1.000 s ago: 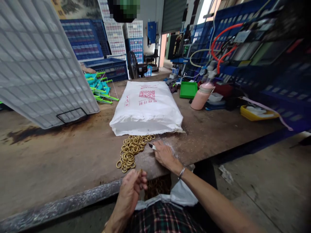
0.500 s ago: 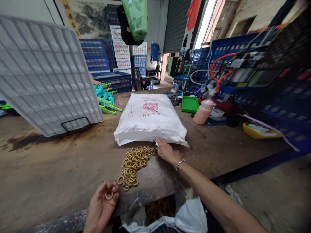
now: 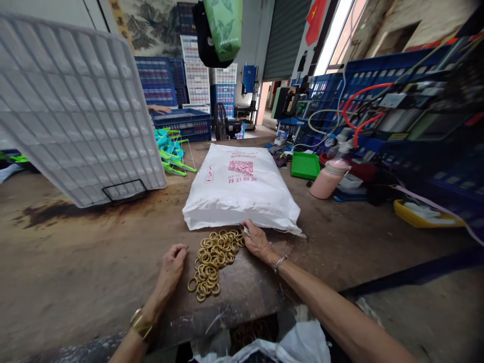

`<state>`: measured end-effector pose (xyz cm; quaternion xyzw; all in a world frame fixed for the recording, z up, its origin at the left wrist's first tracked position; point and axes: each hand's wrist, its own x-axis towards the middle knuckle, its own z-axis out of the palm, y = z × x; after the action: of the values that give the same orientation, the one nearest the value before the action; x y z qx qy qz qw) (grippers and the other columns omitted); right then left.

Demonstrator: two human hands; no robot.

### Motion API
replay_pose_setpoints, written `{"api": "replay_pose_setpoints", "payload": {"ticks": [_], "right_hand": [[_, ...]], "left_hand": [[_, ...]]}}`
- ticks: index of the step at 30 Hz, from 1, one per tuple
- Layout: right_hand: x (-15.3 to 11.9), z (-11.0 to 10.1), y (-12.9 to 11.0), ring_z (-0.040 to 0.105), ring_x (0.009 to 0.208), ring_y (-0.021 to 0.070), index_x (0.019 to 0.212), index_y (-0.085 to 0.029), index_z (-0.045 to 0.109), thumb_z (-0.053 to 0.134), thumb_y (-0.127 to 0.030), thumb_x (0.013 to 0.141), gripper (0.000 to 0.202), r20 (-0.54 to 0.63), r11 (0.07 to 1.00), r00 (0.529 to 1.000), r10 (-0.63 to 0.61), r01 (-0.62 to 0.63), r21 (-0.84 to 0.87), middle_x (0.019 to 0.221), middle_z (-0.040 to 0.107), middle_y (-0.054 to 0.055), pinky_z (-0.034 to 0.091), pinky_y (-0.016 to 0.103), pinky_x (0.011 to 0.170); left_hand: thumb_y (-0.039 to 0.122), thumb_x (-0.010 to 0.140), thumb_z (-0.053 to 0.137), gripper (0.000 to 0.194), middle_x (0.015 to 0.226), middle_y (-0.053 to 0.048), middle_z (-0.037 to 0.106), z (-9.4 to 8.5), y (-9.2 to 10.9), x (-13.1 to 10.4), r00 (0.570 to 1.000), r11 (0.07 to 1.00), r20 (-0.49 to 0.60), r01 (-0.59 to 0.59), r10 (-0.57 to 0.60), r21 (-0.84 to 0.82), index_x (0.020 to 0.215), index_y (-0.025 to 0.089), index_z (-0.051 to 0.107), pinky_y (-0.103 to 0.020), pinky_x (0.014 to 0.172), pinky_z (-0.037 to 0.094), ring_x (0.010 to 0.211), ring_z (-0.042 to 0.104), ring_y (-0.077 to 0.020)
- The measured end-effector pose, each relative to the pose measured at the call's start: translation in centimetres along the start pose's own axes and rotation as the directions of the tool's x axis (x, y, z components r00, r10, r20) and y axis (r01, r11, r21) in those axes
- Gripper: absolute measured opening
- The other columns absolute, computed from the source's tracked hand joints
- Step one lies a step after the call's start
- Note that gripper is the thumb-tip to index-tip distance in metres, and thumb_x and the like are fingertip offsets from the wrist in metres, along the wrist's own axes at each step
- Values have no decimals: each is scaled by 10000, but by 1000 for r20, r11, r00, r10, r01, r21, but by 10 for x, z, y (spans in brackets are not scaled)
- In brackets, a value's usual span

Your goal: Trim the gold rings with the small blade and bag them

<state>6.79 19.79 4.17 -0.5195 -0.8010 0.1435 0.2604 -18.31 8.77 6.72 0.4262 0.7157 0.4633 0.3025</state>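
Observation:
A pile of brass-coloured rings lies on the worn brown table, just in front of a full white sack with red print. My left hand rests to the left of the pile, back upward, fingers curled; whatever they hold is hidden. At the pile's upper right edge, my right hand is closed close to the sack's front edge. Something small and pale shows at its fingertips, too small to name. Below the table edge, an open white bag has more rings inside.
A pale ribbed plastic panel leans at the left. Green and turquoise plastic pieces lie behind it, near another person's hand. On the right are a green tray, a pink bottle, a yellow tray and a machine with orange hoses.
My left hand has moved up and forward and turned over, so the ring seen in it is now out of sight. My right hand stays by the sack's edge. The view has shifted slightly.

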Motion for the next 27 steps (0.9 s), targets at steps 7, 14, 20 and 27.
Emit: {"api": "replay_pose_setpoints", "payload": {"ticks": [7,14,20,27], "right_hand": [[3,0,-6,551,1003,178,1095,-189,571,463,-143,775,341,114,993,989,-96,103,-51,1088,618,75,399,258,879],[12,-5,-24,560,930,191,1211,-245,521,464,-291,833,385,287,974,952,-103,156,-166,1105,557,83,424,267,778],[7,-15,-27,551,885,173,1174,-292,547,464,-290,838,346,358,973,927,-115,178,-148,1040,548,53,399,245,737],[-17,-27,-22,529,875,142,1177,-272,543,501,-237,812,369,373,976,917,-141,191,-102,1041,512,38,381,230,763]], "left_hand": [[251,763,406,254,694,-41,634,36,17,37,948,906,210,-295,239,303,732,147,636,-270,637,400,661,548,-170],[185,777,408,250,695,-42,643,66,34,53,870,834,393,-438,299,335,703,156,646,-251,638,378,662,535,-154],[181,782,418,260,753,-63,678,81,37,55,811,795,491,-510,318,328,799,150,676,-263,665,402,697,569,-171],[184,781,432,297,927,-75,703,95,44,45,718,766,602,-589,350,258,937,173,686,-274,773,424,835,603,-190]]}}
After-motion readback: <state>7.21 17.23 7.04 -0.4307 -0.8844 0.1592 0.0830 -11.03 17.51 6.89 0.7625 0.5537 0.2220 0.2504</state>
